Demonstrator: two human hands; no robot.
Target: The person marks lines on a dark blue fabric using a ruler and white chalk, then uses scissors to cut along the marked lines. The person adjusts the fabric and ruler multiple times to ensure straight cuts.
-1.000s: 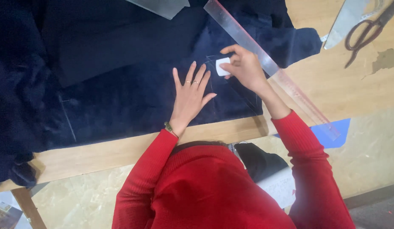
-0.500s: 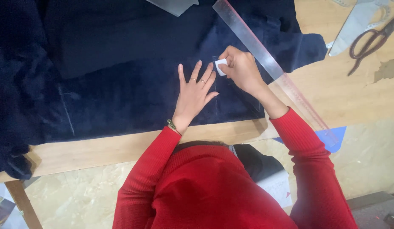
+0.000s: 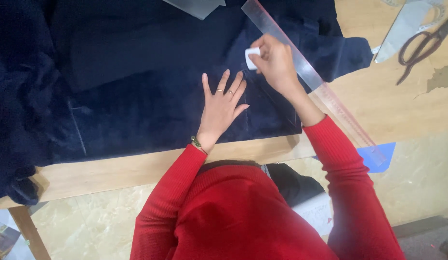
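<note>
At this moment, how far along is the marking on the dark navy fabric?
Done: dark navy fabric lies spread on the wooden table, faint chalk lines already showing. In hand: left hand presses it flat; right hand holds white tailor's chalk beside the clear plastic ruler. Left: metal scissors lie untouched.

The scissors [image 3: 421, 45] are cut off at the right edge, and the right hand [image 3: 277, 65] hides half the white chalk [image 3: 251, 58].

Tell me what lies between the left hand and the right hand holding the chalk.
In the head view, only dark navy fabric lies between the flat left hand and the right hand pinching the white chalk; nothing else sits there.
</note>
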